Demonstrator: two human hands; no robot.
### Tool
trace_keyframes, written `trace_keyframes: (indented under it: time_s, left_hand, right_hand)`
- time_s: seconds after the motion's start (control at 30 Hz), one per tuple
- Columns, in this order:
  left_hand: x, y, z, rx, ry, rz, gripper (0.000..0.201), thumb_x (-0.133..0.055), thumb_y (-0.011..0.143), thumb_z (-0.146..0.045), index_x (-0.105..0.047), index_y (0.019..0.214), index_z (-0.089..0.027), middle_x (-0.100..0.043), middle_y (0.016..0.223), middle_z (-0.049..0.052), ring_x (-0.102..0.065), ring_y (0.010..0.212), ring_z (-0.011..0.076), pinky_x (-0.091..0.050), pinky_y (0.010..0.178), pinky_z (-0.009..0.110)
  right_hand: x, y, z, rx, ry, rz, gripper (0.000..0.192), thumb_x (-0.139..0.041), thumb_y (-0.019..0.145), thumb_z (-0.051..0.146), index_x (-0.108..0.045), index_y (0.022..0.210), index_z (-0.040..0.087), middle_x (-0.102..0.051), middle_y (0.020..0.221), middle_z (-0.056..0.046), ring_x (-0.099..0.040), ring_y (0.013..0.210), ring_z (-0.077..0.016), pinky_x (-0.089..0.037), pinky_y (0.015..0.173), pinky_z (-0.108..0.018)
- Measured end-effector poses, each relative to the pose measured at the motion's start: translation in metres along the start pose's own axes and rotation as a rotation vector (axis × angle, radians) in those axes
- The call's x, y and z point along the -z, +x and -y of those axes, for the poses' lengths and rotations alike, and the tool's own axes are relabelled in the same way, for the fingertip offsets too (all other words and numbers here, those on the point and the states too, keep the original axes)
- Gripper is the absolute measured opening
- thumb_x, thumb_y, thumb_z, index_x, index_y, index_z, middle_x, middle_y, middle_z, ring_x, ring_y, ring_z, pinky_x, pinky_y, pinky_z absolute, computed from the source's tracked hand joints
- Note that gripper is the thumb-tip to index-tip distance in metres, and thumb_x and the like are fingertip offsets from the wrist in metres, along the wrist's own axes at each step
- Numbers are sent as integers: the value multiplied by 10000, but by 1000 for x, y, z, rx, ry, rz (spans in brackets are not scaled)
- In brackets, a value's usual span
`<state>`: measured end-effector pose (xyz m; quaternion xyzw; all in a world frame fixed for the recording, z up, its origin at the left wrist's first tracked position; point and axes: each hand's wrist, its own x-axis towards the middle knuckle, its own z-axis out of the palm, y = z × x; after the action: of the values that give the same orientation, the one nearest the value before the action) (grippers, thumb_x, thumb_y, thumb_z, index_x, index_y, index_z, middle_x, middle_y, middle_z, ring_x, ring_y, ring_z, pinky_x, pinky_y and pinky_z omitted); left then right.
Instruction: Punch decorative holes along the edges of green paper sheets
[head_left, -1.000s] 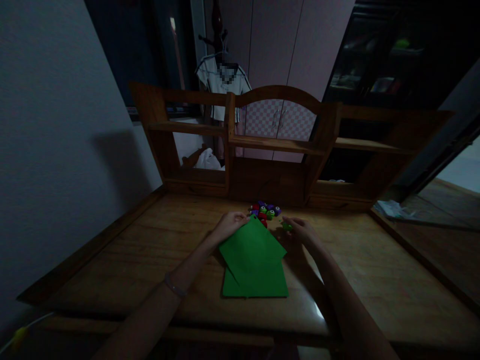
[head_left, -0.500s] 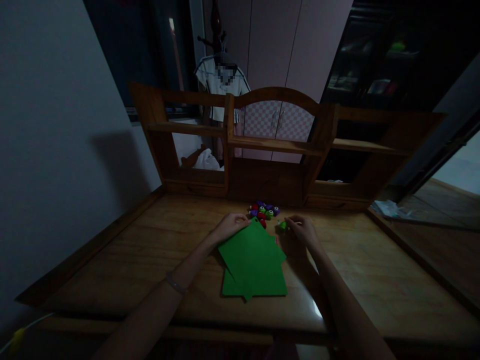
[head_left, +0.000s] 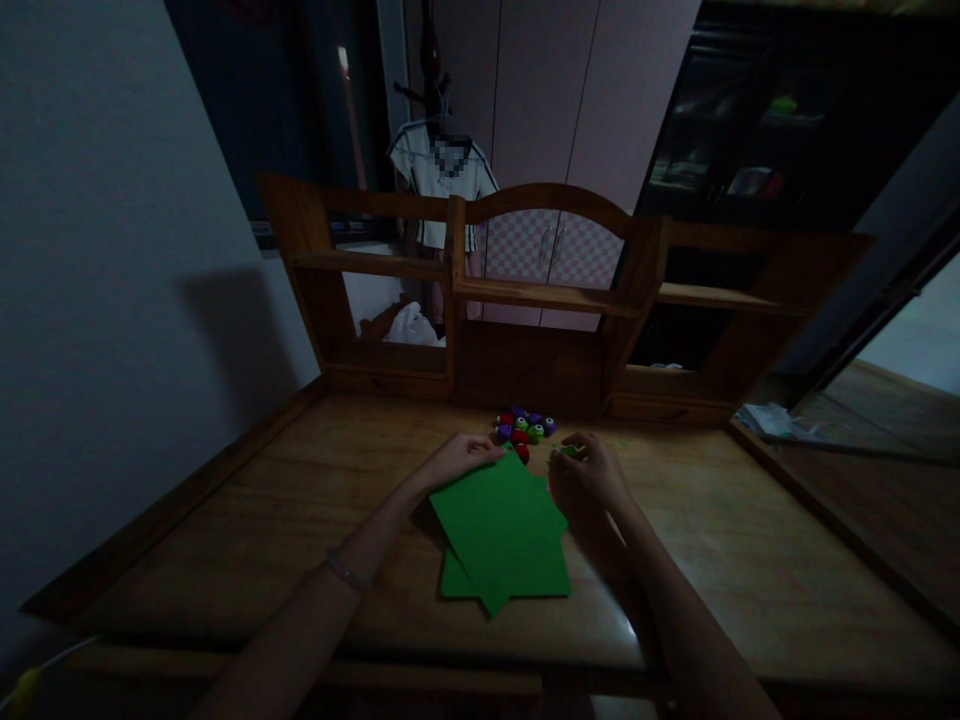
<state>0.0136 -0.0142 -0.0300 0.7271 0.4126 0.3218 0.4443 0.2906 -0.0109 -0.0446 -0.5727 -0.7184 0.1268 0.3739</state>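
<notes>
Green paper sheets [head_left: 501, 532] lie stacked on the wooden desk [head_left: 315, 500], the top sheet turned at an angle. My left hand [head_left: 459, 457] pinches the far corner of the top sheet. My right hand [head_left: 589, 474] is curled around a small green object [head_left: 568, 452] at the sheet's right edge. Just behind both hands sits a cluster of small red, green and purple round pieces [head_left: 523, 430].
A wooden hutch with shelves [head_left: 551, 295] rises at the back of the desk. A raised wooden rim runs along the desk's left side, by the wall [head_left: 97, 300]. White cloth [head_left: 765, 420] lies at the far right. A garment hangs on a stand [head_left: 439, 170] behind.
The top green sheet has turned further askew on the one below. My right hand has closed around the small green piece and drawn in toward the sheet.
</notes>
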Motion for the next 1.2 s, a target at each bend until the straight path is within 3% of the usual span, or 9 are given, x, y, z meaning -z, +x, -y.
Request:
trace_keyframes:
  time_s: [0.2,0.33,0.5,0.77,1.0,1.2]
  left_hand:
    - [0,-5,-2,53,-61,127,409,-657,662,-496,-645,810,-115,-626,750,18,-559,678,146,-371,570,211]
    - [5,-6,-5,40,-93,193,378,-657,672,-470,-650,825,-124,-634,790,22,-566,722,152,-395,616,221]
    - [9,-9,-8,88,-214,230,380,-661,674,-408,-654,937,-133,-649,893,47,-584,778,166,-427,680,237]
    - [9,-10,-10,178,-291,232,391,-616,693,-351,-632,1028,-150,-646,944,59,-591,748,153,-439,660,229]
    - [8,-8,-7,135,-245,221,357,-571,719,-323,-639,1028,-159,-645,946,55,-585,751,150,-433,653,221]
    - [8,-8,-8,135,-221,207,342,-558,718,-334,-648,991,-149,-651,871,41,-579,692,144,-432,625,221]
  right_hand:
    - [3,-6,26,212,-41,-152,269,-563,813,345,-600,1041,207,-555,1038,-90,-523,963,-240,-431,805,-351]
    - [-6,-8,46,410,-14,9,287,-568,824,245,-581,1110,250,-575,1082,-72,-490,1030,-256,-394,882,-407]
    - [-23,-11,50,511,5,149,355,-527,848,169,-544,1183,285,-573,1128,-43,-485,1052,-222,-379,911,-390]
    - [-26,-11,44,458,-26,149,359,-565,835,182,-539,1184,261,-546,1067,-68,-496,1007,-230,-409,861,-376]
    - [-29,-7,37,439,-2,149,292,-583,822,195,-569,1110,238,-557,1052,-79,-486,1028,-246,-400,873,-401]
    - [-8,-5,46,197,344,64,291,-551,842,367,-559,1089,213,-578,1037,-73,-550,896,-213,-453,753,-337]
